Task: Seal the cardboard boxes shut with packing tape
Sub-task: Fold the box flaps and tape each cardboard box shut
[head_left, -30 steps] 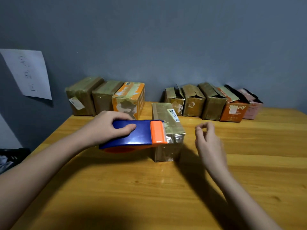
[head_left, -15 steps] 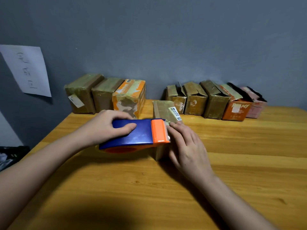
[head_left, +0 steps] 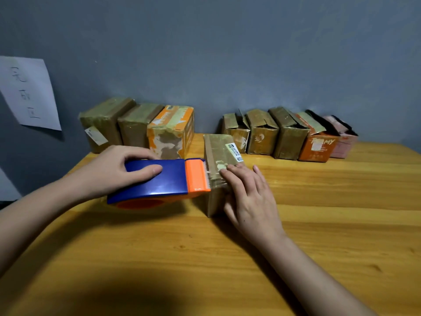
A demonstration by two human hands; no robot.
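Two hands are working one box here. Over on the left, the left hand point(head_left: 114, 172) is gripping the blue tape dispenser point(head_left: 157, 181), fingers curled over its top and thumb wrapped round the near side, and it is holding the orange cutter head point(head_left: 196, 175) right against the near top edge of the cardboard box point(head_left: 219, 160). For a clean cut, I'd say the dispenser wants tilting so the teeth bite into the tape while it is being kept taut, not slack. Moving right, the right hand point(head_left: 248, 197) is lying flat against the box, fingers straight, pressing the tape end down on top and bracing the near right side. Firm smoothing there should be keeping the strip from lifting. The box is sitting on the wooden table point(head_left: 319, 224), directly between the two hands, touching both the cutter and the right hand's fingertips point(head_left: 227, 172), well in front of the row of open boxes point(head_left: 287, 135) by the wall.
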